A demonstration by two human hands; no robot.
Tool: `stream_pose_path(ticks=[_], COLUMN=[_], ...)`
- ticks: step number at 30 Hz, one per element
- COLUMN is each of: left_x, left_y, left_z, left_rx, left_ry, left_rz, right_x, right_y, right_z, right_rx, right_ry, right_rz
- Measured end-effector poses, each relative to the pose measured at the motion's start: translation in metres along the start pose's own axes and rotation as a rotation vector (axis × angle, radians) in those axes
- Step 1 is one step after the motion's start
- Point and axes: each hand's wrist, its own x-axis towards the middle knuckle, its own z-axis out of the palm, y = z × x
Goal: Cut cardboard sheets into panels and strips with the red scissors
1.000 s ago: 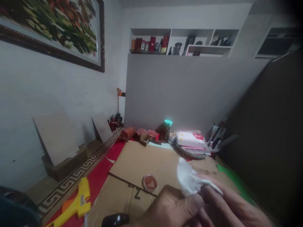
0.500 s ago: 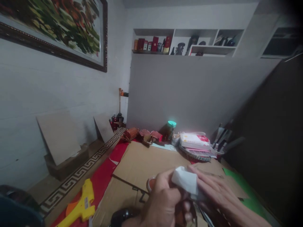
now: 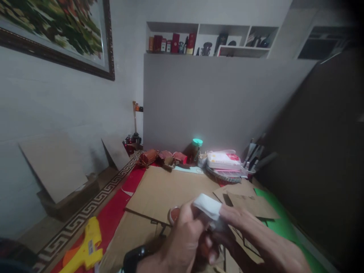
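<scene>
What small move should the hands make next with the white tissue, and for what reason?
I would perhaps lift the right hand a little while the left hand stays steady. The white tissue lies between both hands, and together they hide what is under it, so a short check seems useful.

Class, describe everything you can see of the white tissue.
The tissue is white, matte and thin, looking like soft paper. It is folded, its upper face a smooth band sloping down to the right. It is held above the cardboard, the left hand at its left, the right hand at its right. Its underside is blurred and partly hidden.
</scene>
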Motion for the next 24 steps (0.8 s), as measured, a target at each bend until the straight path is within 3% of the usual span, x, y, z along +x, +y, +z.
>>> stream_pose_path(ticks=[7, 16, 20, 24], left_x=[0.003, 0.000, 0.001, -0.001], left_y=[-0.004, 0.011, 0.012, 0.010], left_z=[-0.009, -0.001, -0.002, -0.003], left_rx=[0.059, 0.149, 0.126, 0.056], left_ry=[0.015, 0.018, 0.011, 0.029], left_rz=[0.069, 0.172, 0.141, 0.072], right_x=[0.007, 0.011, 0.011, 0.009], right_y=[-0.003, -0.004, -0.002, 0.000], right_z=[0.004, -0.003, -0.002, 0.003], right_rx=[0.218, 0.383, 0.359, 0.247], right_ry=[0.011, -0.187, -0.179, -0.100], right_rz=[0.115, 0.273, 0.261, 0.155])
